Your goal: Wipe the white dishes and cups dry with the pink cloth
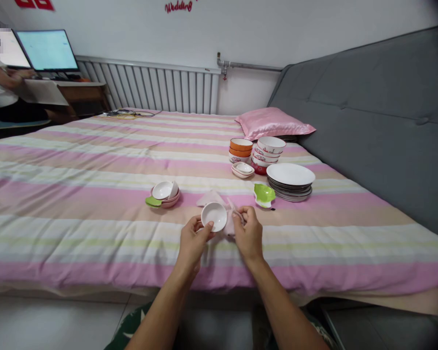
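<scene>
My left hand (196,238) grips a small white dish (214,217) by its rim, thumb over the edge, with the hollow side facing me. Bunched in the fingers of my right hand (250,233) is a pale pink cloth (230,224), close beside the dish; part of it spreads out behind. To the left sits a small stack of pink bowls (171,201) with white bowls (162,190) and a green piece (153,201) on it. A green leaf-shaped dish (264,194) lies to the right, just beyond my right hand.
Farther right stand a plate stack (291,175), white patterned bowls (271,146), orange bowls (241,145) and small saucers (243,169). Behind them is a pink pillow (273,121) near the grey headboard (368,92). Cables (131,113) lie on the striped bed; a person (2,87) sits at monitors.
</scene>
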`<state>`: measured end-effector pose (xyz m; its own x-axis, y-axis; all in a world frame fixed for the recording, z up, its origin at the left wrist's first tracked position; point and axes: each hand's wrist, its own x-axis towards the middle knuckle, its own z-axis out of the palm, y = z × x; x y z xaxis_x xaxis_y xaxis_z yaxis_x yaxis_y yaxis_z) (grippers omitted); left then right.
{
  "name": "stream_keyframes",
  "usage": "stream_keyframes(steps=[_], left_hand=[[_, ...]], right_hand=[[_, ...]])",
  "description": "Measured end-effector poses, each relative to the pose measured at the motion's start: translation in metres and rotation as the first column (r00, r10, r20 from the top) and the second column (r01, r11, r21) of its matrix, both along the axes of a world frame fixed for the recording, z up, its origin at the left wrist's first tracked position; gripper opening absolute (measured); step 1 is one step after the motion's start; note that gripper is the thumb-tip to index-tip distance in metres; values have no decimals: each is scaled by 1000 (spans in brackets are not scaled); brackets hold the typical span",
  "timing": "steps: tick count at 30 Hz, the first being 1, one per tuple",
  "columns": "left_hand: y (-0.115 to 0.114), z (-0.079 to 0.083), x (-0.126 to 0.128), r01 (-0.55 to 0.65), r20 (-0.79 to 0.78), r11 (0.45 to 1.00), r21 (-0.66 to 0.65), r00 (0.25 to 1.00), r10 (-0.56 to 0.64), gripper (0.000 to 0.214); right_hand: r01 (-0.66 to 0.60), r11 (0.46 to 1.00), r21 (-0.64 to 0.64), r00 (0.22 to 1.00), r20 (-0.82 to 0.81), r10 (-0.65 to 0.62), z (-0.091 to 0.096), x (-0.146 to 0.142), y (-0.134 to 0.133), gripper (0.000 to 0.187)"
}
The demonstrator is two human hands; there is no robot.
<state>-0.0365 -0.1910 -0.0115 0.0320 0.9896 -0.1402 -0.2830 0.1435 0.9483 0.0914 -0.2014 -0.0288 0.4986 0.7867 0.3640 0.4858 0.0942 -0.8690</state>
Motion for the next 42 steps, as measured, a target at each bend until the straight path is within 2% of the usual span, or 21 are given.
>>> stream_keyframes(steps=[6,9,17,21,28,34,38,42], left_hand=[[0,-2,2,30,-30,999,36,999,-29,36],[0,-2,2,20,-12,998,54,1000,-20,36],[0,0,1,13,-3,993,114,1000,-13,37],[-1,1,1,-2,27,993,121,1000,-1,36],[-1,2,3,0,66,992,128,998,-8,38],[0,0,4,45,34,990,135,998,-50,40],[-1,0,4,85,-3,985,149,996,-85,38],[-3,3,4,117,-6,980,159,993,-118,36]], right_hand=[[-83,992,92,984,164,67,6,-3,-5,12],[-141,987,80,965,232,119,6,-7,-6,12],[-297,955,18,918,282,280,3,-14,-9,17],[-357,934,30,904,261,337,6,-15,-10,25],[-294,951,97,950,141,279,5,-16,-7,17],[-115,988,107,993,-24,119,1,-13,-2,5],[-68,996,54,964,-253,80,-2,-10,1,27],[-55,996,66,923,-377,76,-5,-8,3,33]])
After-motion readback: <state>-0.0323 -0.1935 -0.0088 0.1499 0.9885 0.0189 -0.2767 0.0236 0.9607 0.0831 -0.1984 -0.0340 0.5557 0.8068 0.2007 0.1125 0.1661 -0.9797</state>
